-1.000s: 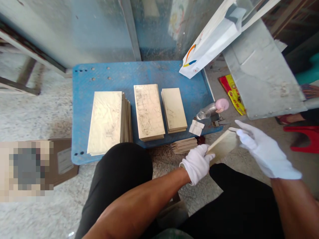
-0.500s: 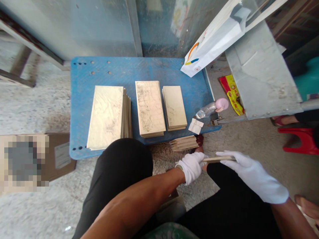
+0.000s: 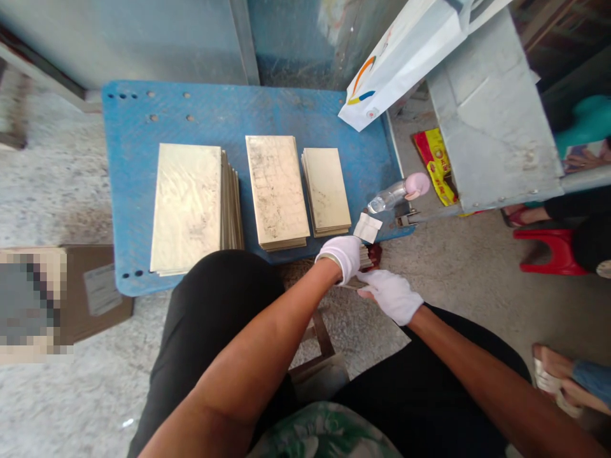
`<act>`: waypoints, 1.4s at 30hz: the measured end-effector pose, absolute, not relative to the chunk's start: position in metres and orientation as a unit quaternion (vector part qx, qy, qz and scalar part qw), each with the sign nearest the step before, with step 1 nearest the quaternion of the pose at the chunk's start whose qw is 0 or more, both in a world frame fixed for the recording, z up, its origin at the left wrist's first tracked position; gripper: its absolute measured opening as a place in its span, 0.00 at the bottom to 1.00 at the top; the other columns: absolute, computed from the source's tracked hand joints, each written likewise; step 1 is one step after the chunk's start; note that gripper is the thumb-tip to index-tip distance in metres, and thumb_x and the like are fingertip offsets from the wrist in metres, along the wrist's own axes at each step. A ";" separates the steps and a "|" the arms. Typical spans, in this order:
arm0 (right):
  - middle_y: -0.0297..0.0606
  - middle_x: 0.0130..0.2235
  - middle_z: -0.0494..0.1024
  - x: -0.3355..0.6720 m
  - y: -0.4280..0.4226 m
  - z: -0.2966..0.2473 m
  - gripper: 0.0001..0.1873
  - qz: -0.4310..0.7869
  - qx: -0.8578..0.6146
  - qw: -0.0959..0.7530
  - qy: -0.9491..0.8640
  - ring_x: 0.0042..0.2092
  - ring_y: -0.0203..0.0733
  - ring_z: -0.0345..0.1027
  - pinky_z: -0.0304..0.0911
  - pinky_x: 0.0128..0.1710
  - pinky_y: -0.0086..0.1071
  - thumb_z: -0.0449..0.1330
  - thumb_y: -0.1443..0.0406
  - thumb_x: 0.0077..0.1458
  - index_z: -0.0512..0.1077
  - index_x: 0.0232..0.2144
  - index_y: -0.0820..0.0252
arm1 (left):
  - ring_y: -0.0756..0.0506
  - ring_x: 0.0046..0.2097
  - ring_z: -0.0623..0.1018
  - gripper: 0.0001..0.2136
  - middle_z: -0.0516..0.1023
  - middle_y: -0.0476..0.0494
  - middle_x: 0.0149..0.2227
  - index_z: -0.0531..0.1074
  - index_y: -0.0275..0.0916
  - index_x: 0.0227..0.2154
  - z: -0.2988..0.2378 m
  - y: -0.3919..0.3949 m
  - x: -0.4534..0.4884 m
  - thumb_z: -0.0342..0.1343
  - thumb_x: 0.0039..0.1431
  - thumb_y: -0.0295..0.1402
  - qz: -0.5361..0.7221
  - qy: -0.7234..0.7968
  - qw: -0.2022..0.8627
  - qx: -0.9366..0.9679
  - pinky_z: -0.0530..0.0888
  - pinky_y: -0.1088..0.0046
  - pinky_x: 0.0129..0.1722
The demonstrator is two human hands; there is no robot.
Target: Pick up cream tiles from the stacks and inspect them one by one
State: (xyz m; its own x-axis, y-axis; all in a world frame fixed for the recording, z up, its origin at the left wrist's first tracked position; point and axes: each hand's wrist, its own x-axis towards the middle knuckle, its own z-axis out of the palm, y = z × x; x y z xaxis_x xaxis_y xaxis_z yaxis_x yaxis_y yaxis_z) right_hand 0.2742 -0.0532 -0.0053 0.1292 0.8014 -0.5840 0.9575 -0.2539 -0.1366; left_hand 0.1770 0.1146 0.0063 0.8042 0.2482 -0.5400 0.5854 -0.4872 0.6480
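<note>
Both my hands wear white gloves and meet at a low stack of small beige tiles (image 3: 366, 256) on the floor, just in front of the blue board (image 3: 286, 108). My left hand (image 3: 340, 254) is curled over the stack. My right hand (image 3: 391, 294) grips the near edge of a thin tile (image 3: 352, 284) that lies on it. The hands hide most of the stack. On the blue board lie three stacks of beige tiles: a large one (image 3: 186, 207) on the left, a middle one (image 3: 277, 191), and a smaller one (image 3: 327, 187).
A folded white pad (image 3: 367, 228) and a clear bottle with a pink cap (image 3: 396, 194) lie at the board's right corner. A white paper bag (image 3: 396, 63) and a grey metal panel (image 3: 491, 114) stand on the right. A red stool (image 3: 554, 251) and another person's foot (image 3: 554, 375) are also there. A cardboard box (image 3: 95, 292) lies on the left.
Both hands carried the single tile from out at the right, turned it flat, and lowered it leftward onto the small floor stack. The camera tilted down a little.
</note>
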 end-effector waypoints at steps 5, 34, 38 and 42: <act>0.46 0.49 0.76 0.258 -0.028 -0.025 0.18 -0.313 0.698 0.246 0.596 0.49 0.49 0.71 0.64 0.46 0.37 0.52 0.62 0.61 0.72 0.51 0.56 | 0.43 0.49 0.76 0.17 0.78 0.39 0.47 0.71 0.36 0.48 -0.013 0.127 0.173 0.49 0.56 0.28 -0.157 0.320 0.433 0.828 0.70 0.72 0.51; 0.45 0.49 0.75 0.263 -0.045 -0.040 0.18 -0.285 0.776 0.185 0.532 0.50 0.48 0.68 0.61 0.47 0.34 0.51 0.57 0.62 0.73 0.48 0.57 | 0.45 0.51 0.75 0.18 0.77 0.43 0.49 0.71 0.40 0.50 -0.037 0.114 0.172 0.50 0.57 0.32 -0.054 0.446 0.476 0.756 0.67 0.75 0.53; 0.40 0.48 0.76 0.273 -0.042 -0.027 0.20 -0.255 0.790 0.115 0.545 0.49 0.46 0.69 0.60 0.49 0.34 0.45 0.57 0.65 0.74 0.48 0.53 | 0.42 0.52 0.75 0.18 0.76 0.39 0.50 0.69 0.38 0.51 -0.032 0.108 0.169 0.50 0.57 0.32 -0.046 0.473 0.458 0.751 0.68 0.72 0.54; 0.37 0.48 0.77 0.286 -0.014 -0.019 0.20 -0.218 0.849 0.041 0.479 0.48 0.44 0.70 0.60 0.49 0.32 0.47 0.54 0.64 0.74 0.47 0.52 | 0.40 0.56 0.71 0.23 0.70 0.35 0.55 0.63 0.36 0.57 -0.024 0.100 0.167 0.49 0.58 0.31 -0.044 0.516 0.424 0.743 0.67 0.66 0.56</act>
